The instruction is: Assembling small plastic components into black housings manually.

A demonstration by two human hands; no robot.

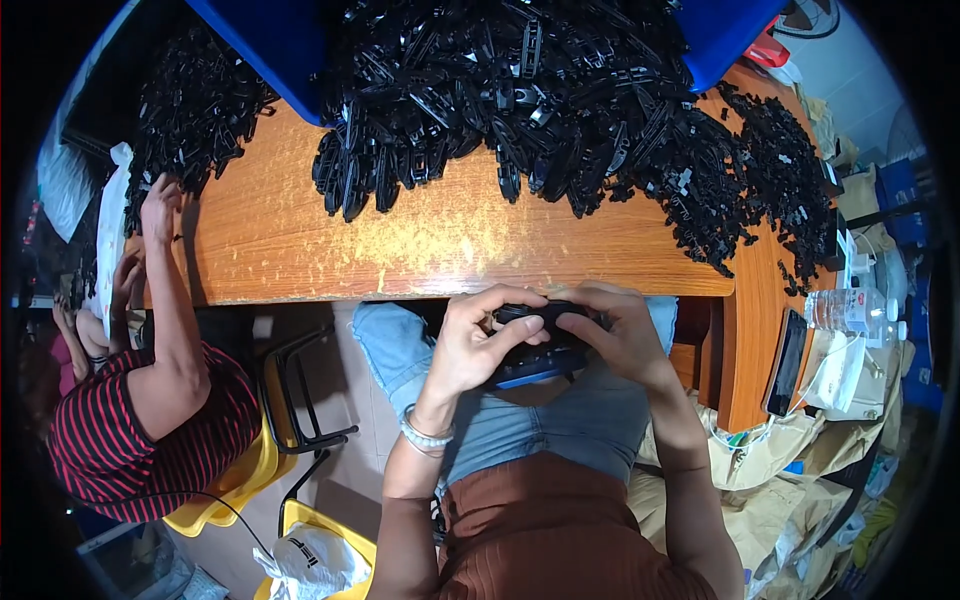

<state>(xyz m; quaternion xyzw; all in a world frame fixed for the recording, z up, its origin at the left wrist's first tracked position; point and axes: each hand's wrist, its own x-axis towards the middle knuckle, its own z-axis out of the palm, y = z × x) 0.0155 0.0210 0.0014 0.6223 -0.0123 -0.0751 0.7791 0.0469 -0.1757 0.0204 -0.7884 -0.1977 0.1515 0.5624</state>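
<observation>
Just off the near edge of the wooden table [450,240], over my lap, both hands meet on a dark black plastic piece [552,315]. My left hand [475,340] grips its left side, thumb laid across the top. From the other side my right hand [625,335] pinches it, the thumb pressing near the middle. Fingers cover much of the piece, so its exact kind cannot be made out. Below the hands, on my lap, lies a dark thing with a blue edge [535,378]. A big heap of black plastic parts [500,100] spreads over the table's far side.
Blue bin walls [265,50] flank the heap. Smaller black parts [780,180] lie at the right, others [190,100] at the far left. A phone [788,362] and clear plastic bottles [850,310] are at right. A person in a striped shirt [160,430] sits left, near yellow chairs [325,530].
</observation>
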